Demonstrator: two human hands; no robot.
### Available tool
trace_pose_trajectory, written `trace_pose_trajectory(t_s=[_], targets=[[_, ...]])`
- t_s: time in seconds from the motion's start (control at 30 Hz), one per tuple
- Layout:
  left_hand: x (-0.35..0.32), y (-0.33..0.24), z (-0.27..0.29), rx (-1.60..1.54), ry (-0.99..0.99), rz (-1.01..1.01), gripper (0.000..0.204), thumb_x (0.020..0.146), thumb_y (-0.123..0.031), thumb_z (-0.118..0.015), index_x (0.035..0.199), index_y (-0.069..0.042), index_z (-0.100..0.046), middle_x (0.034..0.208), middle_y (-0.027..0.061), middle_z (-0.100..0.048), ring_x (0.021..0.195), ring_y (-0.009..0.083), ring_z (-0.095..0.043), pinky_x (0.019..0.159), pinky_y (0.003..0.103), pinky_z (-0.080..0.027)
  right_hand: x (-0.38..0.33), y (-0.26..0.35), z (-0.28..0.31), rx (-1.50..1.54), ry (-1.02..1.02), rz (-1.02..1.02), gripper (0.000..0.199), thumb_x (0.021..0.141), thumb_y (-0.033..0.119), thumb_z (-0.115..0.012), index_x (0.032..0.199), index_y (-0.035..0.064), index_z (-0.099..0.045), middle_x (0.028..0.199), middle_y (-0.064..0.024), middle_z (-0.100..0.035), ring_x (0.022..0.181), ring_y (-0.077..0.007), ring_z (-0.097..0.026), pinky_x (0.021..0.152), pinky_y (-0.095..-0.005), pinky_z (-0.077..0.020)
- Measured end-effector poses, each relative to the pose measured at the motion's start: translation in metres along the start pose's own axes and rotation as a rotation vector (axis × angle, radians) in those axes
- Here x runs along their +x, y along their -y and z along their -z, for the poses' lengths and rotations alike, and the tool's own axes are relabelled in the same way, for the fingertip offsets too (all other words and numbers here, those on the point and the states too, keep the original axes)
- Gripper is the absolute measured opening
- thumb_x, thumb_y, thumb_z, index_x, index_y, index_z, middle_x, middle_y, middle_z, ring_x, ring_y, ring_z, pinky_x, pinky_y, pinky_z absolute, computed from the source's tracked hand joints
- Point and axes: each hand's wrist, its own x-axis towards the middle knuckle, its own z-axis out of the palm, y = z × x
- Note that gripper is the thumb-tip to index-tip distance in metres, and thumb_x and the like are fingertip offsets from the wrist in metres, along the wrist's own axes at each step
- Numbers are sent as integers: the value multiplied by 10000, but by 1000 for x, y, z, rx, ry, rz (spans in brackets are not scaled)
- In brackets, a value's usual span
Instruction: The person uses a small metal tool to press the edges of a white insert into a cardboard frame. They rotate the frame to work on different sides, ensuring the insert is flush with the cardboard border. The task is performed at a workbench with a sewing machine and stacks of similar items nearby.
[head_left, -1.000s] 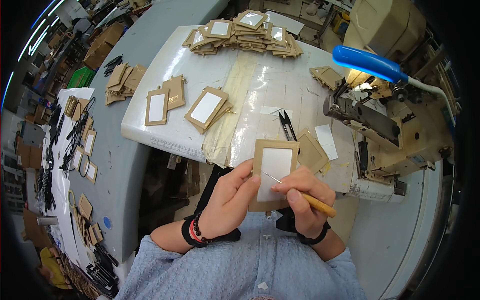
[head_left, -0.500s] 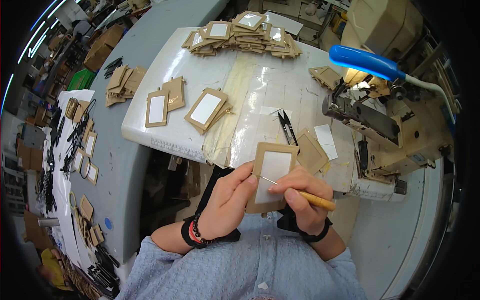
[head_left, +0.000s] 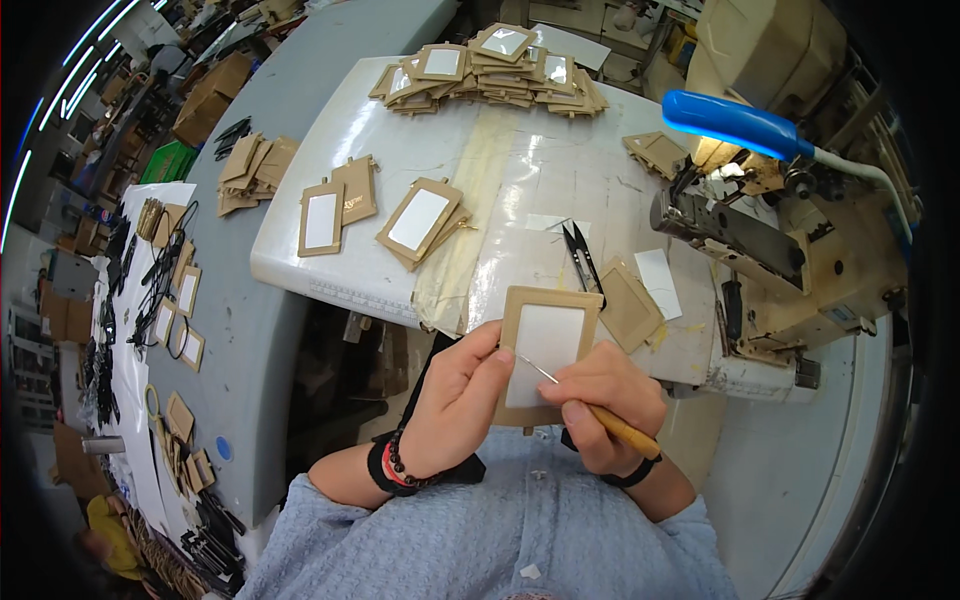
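Note:
A tan card holder (head_left: 560,298) with a white window is held upright in front of my chest. My left hand (head_left: 452,405) pinches its left edge, thumb on the front face. In my right hand (head_left: 612,400) is an awl (head_left: 632,433) with a wooden handle and a thin metal shaft. The awl's tip points at the holder's left border, close to my left thumb; whether it touches or pierces the material I cannot tell. Just beyond lie black thread snips (head_left: 581,262), a tan holder piece (head_left: 632,305) and a white card (head_left: 657,283).
Card holders are piled (head_left: 500,78) at the table's far edge. A few holders (head_left: 418,217) lie at left on the white table (head_left: 400,120). On the right stand a sewing machine (head_left: 790,260) and a blue lamp (head_left: 735,122). A grey table (head_left: 245,330) stands left.
My right hand and the awl have shifted slightly, with the handle's end tilting lower. My left hand keeps its hold on the card holder. The whole view has drifted a little.

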Motion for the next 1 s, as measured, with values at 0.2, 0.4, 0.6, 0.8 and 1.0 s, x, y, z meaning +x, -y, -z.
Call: trace_pose_trajectory(t_s=[0.2,0.4,0.6,0.8,1.0], targets=[[-1,-3,-2,57,2,-17,314,1017,-106,-387,1239,47,-549,1038,52,-636,939,66,-541,825,235,-458,0,-2,-1,-12,-22,13,190,767,-32,-613,937,-12,-697,866,-125,-685,703,-221,-618,648,-308,-483],[0,1,1,103,17,-46,325,1019,-107,-380,1255,50,-539,1031,68,-645,941,75,-549,829,242,-464,0,-3,-1,-8,-14,8,186,772,-24,-617,937,-9,-701,871,-121,-688,706,-215,-619,650,-303,-483],[-2,-7,-1,107,6,5,335,1017,-111,-377,1263,52,-534,1023,67,-646,930,83,-557,825,247,-469,0,-3,-1,-9,-8,8,185,775,-25,-618,939,-4,-701,870,-113,-692,707,-213,-621,653,-304,-483],[-3,-7,0,105,-10,37,341,1013,-125,-376,1251,53,-543,1016,89,-654,926,95,-570,818,254,-472,1,-3,0,-10,15,36,191,771,-28,-617,941,4,-700,868,-106,-695,701,-211,-618,650,-301,-484],[-4,-9,-1,108,-24,38,341,1012,-123,-375,1247,57,-545,1000,95,-654,909,103,-571,810,258,-474,-1,-3,-1,-6,-10,24,197,768,-31,-616,944,7,-698,871,-103,-696,692,-204,-612,647,-300,-482]])
